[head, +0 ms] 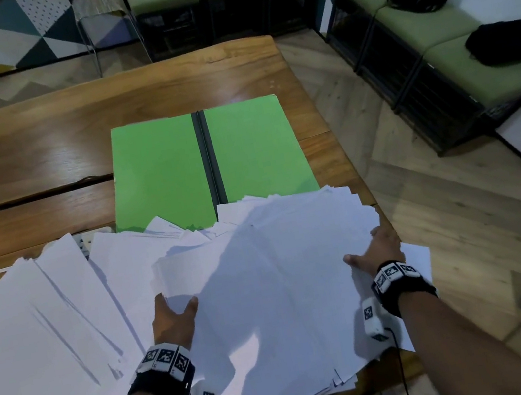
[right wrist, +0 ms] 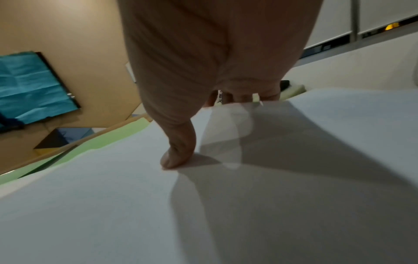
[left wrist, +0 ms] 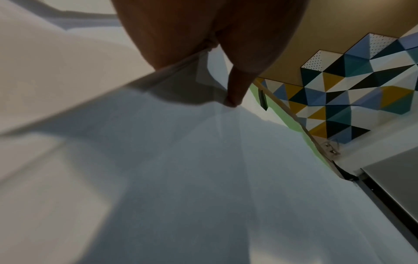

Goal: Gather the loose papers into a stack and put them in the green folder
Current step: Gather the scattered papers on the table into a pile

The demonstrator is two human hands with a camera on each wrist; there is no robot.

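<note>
The green folder [head: 160,169] lies open and flat on the wooden table [head: 16,143], its dark spine down the middle. White papers fan across the near side; their far edges overlap the folder's near edge. My left hand [head: 176,308] grips the left edge of the central pile of papers [head: 267,283], the thumb [left wrist: 235,96] on top and sheets running under the palm. My right hand [head: 365,248] holds the pile's right edge, with the thumb [right wrist: 178,155] pressed on top and the fingers curled past the edge. More loose sheets [head: 34,341] lie to the left.
A white power strip [head: 85,238] peeks out from under the sheets at the left. The table's right edge [head: 317,110] runs close to the folder and the pile. Green benches [head: 430,24] with black bags stand at the right; a stool [head: 100,6] stands behind the table.
</note>
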